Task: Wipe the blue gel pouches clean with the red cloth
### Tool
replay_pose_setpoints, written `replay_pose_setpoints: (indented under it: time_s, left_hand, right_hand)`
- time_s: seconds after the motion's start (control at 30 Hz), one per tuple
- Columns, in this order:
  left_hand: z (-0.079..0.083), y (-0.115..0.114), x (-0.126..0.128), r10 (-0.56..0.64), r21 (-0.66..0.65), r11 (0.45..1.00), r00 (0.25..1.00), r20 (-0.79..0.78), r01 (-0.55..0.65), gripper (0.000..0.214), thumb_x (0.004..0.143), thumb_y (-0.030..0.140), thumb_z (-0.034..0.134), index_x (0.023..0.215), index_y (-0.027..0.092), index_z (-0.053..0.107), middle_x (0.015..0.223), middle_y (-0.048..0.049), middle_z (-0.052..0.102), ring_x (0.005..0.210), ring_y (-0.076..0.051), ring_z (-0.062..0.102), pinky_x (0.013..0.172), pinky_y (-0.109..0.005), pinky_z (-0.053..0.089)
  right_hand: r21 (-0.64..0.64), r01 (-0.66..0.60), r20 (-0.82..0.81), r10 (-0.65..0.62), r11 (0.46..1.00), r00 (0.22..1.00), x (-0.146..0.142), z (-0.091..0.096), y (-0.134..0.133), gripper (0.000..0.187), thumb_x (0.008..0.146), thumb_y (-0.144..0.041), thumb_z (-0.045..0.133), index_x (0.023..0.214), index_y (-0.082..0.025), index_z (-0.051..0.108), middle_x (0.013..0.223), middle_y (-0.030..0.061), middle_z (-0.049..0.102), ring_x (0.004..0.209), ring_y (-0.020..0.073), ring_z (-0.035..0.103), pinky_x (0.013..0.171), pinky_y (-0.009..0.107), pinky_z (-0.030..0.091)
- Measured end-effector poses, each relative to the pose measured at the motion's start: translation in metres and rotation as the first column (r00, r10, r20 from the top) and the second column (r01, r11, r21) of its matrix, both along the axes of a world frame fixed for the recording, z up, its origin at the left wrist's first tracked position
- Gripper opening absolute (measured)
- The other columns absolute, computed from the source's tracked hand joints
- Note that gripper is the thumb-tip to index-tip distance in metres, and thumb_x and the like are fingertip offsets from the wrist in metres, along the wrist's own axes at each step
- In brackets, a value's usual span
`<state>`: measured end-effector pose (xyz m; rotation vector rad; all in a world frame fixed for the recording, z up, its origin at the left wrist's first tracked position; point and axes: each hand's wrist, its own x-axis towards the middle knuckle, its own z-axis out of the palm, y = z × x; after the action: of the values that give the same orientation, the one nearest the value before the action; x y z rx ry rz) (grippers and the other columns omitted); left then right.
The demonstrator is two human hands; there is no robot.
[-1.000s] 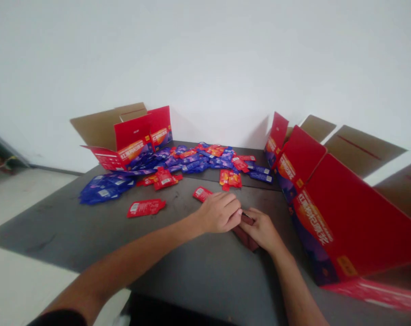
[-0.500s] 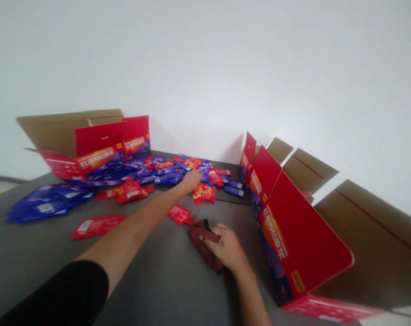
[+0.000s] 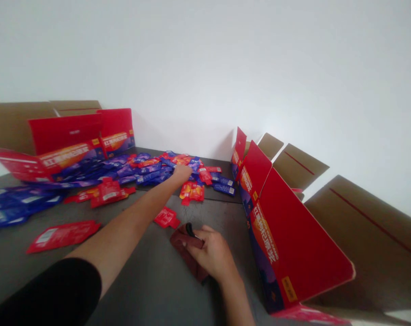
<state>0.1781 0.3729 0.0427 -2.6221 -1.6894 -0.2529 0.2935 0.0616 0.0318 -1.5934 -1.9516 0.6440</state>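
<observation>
My left hand [image 3: 182,173] reaches far out over a heap of flat sachets, blue [image 3: 151,174] and red-orange [image 3: 191,192]. Its fingers point away and are hidden, so their grip does not show. At its fingertips lies a purple-blue sachet [image 3: 193,164]. Closer in, my right hand [image 3: 212,253] is closed around a folded brown cloth [image 3: 188,253] with a black part at its upper end. Just beyond the cloth lies a red sachet [image 3: 167,217]. Another red sachet [image 3: 64,235] lies to the left of my left forearm.
Open red-and-blue cardboard boxes [image 3: 264,235] line the right side, brown flaps spread outward. More open boxes [image 3: 71,151] stand at the left, behind blue sachets [image 3: 16,203]. A white wall [image 3: 191,81] rises behind the dark table [image 3: 140,280].
The view has swung slightly right, so most things appear farther left. My left hand stays over the heap. My right hand keeps hold of the brown cloth.
</observation>
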Motion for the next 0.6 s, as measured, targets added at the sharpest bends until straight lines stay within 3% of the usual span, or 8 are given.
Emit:
replay_pose_setpoints:
  time_s: [0.17,0.3,0.37,0.47,0.53,0.6]
  left_hand:
    - [0.010,-0.030,-0.007,0.030,0.037,0.999,0.990,0.137,-0.036,0.037,0.098,0.038,0.063,0.127,0.016,0.061,0.127,-0.0107,0.063,0.110,-0.025,0.065,0.095,-0.048,0.055]
    - [0.032,-0.078,-0.012,0.036,0.082,0.995,0.953,0.300,-0.063,0.034,0.108,0.035,0.041,0.121,0.013,0.063,0.114,-0.0146,0.070,0.111,-0.026,0.067,0.096,-0.042,0.051]
    - [0.046,-0.110,-0.014,0.018,0.092,0.994,0.924,0.382,-0.057,0.040,0.109,0.034,0.032,0.117,0.012,0.064,0.110,-0.0167,0.072,0.109,-0.027,0.068,0.093,-0.038,0.050]
    - [0.063,-0.168,-0.021,-0.034,0.075,0.997,0.875,0.483,-0.003,0.039,0.108,0.037,0.035,0.103,0.016,0.067,0.101,-0.0130,0.074,0.098,-0.025,0.070,0.084,-0.033,0.050]
    - [0.065,-0.212,-0.031,-0.067,0.046,0.998,0.842,0.536,0.050,0.039,0.107,0.039,0.037,0.093,0.019,0.067,0.091,-0.0080,0.074,0.086,-0.021,0.070,0.075,-0.030,0.050]
    - [0.057,-0.256,-0.044,-0.087,-0.003,0.994,0.808,0.582,0.109,0.040,0.106,0.042,0.038,0.086,0.021,0.066,0.080,-0.0035,0.073,0.074,-0.018,0.068,0.065,-0.027,0.048]
  right_hand:
    - [0.030,0.004,-0.015,-0.003,1.000,1.000,0.002,-0.005,0.003,0.017,0.090,-0.032,0.066,0.077,-0.023,0.070,0.078,-0.0006,0.058,0.072,0.0138,0.058,0.062,0.023,0.035]
    - [0.083,0.018,-0.032,-0.015,0.996,0.999,0.011,-0.013,0.008,0.023,0.093,-0.040,0.063,0.083,-0.023,0.074,0.079,0.0004,0.060,0.072,0.0149,0.059,0.064,0.025,0.037]
    - [0.110,0.046,-0.050,-0.041,0.993,0.998,0.016,-0.018,0.010,0.027,0.094,-0.044,0.061,0.086,-0.022,0.075,0.078,0.0009,0.060,0.071,0.0155,0.059,0.063,0.025,0.038]
    - [0.153,0.117,-0.073,-0.107,0.981,0.992,0.024,-0.024,0.014,0.036,0.094,-0.050,0.059,0.082,-0.020,0.074,0.074,0.0011,0.058,0.068,0.0161,0.057,0.061,0.026,0.037]
    - [0.182,0.154,-0.091,-0.139,0.971,0.986,0.029,-0.027,0.015,0.037,0.093,-0.052,0.059,0.083,-0.020,0.075,0.074,0.0018,0.059,0.069,0.0171,0.058,0.063,0.027,0.039]
    - [0.218,0.174,-0.109,-0.153,0.960,0.982,0.032,-0.029,0.015,0.036,0.092,-0.050,0.059,0.085,-0.019,0.075,0.078,0.0034,0.063,0.074,0.0184,0.059,0.067,0.028,0.042]
